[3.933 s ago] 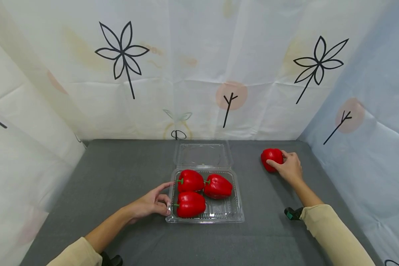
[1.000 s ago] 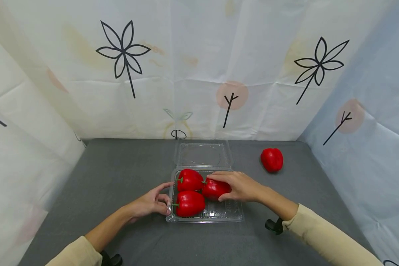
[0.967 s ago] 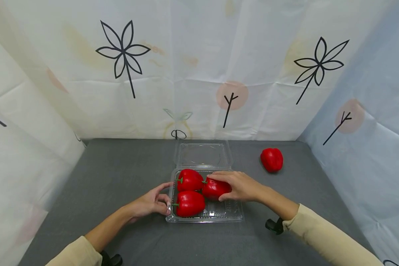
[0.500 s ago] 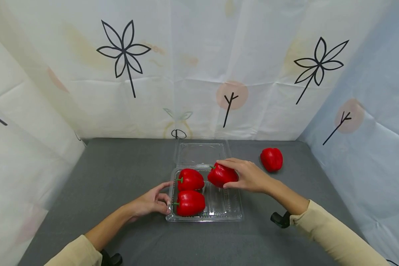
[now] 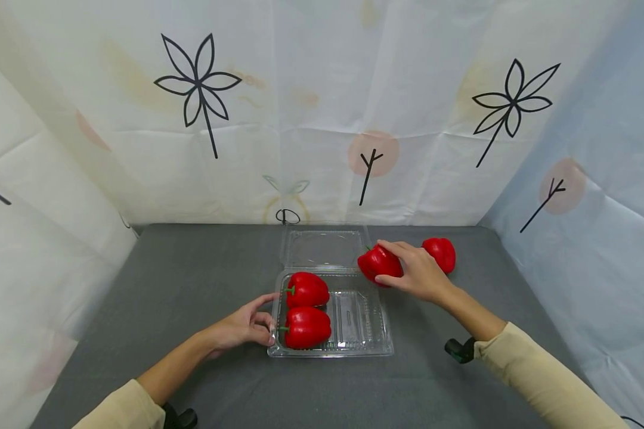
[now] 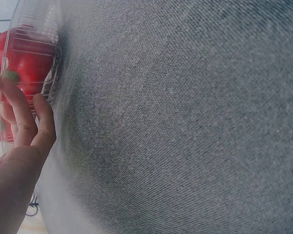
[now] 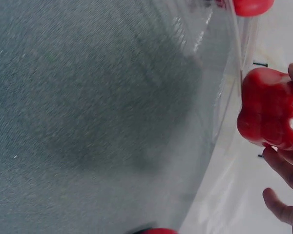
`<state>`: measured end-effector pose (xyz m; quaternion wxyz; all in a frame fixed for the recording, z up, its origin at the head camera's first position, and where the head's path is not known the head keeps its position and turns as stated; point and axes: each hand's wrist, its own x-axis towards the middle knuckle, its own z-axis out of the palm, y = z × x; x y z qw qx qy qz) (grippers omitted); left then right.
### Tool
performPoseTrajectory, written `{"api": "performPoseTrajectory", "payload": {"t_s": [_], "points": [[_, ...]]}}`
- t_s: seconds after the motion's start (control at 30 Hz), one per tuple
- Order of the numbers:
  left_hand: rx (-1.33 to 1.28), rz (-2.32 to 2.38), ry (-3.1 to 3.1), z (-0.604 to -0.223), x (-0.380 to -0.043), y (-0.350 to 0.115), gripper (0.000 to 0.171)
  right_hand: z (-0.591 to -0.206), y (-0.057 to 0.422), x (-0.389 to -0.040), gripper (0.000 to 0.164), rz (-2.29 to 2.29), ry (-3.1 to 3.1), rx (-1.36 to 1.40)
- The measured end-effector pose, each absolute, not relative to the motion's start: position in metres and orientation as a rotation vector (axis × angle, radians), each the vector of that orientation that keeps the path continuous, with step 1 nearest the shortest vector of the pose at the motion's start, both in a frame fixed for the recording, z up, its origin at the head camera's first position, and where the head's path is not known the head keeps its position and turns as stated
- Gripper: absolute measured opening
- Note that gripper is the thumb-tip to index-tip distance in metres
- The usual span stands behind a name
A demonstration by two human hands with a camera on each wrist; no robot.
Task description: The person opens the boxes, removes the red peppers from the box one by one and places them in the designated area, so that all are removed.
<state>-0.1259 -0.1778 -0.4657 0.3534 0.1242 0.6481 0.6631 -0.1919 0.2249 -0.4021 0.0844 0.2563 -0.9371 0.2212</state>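
Note:
My right hand grips a red bell pepper with fingers over its far side and thumb on the near side. In the right wrist view this bell pepper is raised above the grey surface, near the container's right side. Two more red bell peppers, a far one and a near one, lie in the left half of a clear plastic container, green stems pointing left. My left hand holds that container at its left edge; the left wrist view shows bent fingers against its ribbed wall.
The container's clear lid lies folded back behind it. Another red bell pepper sits on the grey tablecloth at the back right, partly behind my right hand. Printed cloth walls enclose the table's back and sides.
Earlier my right hand left the back-right bell pepper and took hold of one in the container. Since then it has lifted that pepper out, up and to the right. My left hand stays put.

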Motion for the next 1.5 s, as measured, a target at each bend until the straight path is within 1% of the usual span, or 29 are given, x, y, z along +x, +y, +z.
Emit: {"api": "performPoseTrajectory", "payload": {"t_s": [0.53, 0.7, 0.9, 1.13, 1.5], "points": [[0.333, 1.722, 1.663, -0.467, -0.126, -0.177, 0.09, -0.427, 0.256, -0.206, 0.072, 0.669, -2.753, 0.445], [0.328, 1.722, 1.657, -0.467, -0.126, -0.177, 0.091, -0.435, 0.261, -0.21, 0.07, 0.622, -2.739, 0.383], [0.323, 1.715, 1.669, -0.466, -0.126, -0.177, 0.09, -0.443, 0.265, -0.215, 0.069, 0.557, -2.744, 0.383], [0.312, 1.711, 1.67, -0.466, -0.126, -0.177, 0.089, -0.459, 0.269, -0.218, 0.072, 0.484, -2.837, 0.421], [0.308, 1.712, 1.673, -0.467, -0.126, -0.178, 0.09, -0.465, 0.267, -0.216, 0.074, 0.514, -2.803, 0.402]]}}
